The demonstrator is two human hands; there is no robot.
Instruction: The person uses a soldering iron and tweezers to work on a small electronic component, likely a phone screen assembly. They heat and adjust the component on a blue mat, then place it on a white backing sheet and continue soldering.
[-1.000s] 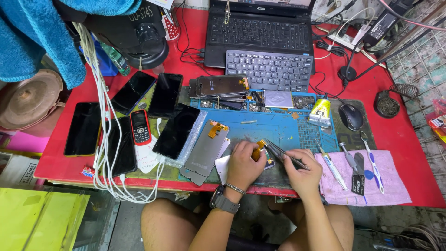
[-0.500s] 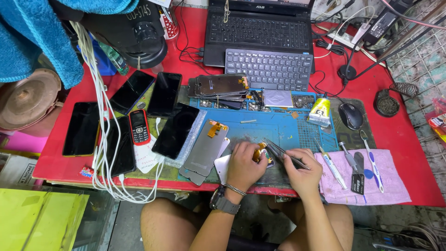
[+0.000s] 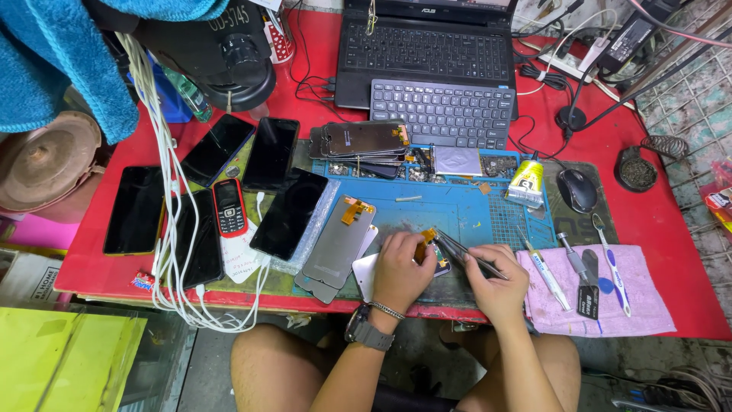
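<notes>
At the near edge of a red desk [image 3: 656,221], a seated person bends over a small phone part [image 3: 433,258] lying on the blue work mat [image 3: 442,210]. The left hand [image 3: 400,271], a watch and a chain bracelet at its wrist, curls over the part and presses it to the mat, fingers bent around an orange flex strip; the right hand [image 3: 499,282] pinches a pair of metal tweezers [image 3: 467,253], their tips meeting the part just beside the left fingers.

To the right of that hand, a pink cloth [image 3: 648,301] at the near right edge carries a row of hand tools, among them a toothbrush [image 3: 610,259]. To the left of the hands, a grey screen panel [image 3: 338,243] lies face down, its orange connector pointing away.

Further left, several dark smartphones [image 3: 286,214] and a small red keypad phone [image 3: 229,207] are spread towards the left edge, crossed by a bundle of white cables [image 3: 171,191] that hangs over the near edge.

At the mat's far edge sit a stack of phone frames [image 3: 358,141] and a yellow glue tube [image 3: 526,183]; a black mouse [image 3: 577,189] rests just right of it.

Beyond, a grey keyboard [image 3: 442,113] lies in front of a black laptop [image 3: 427,49] at the desk's far edge, with a blue towel [image 3: 53,61] draped over the far left corner.
</notes>
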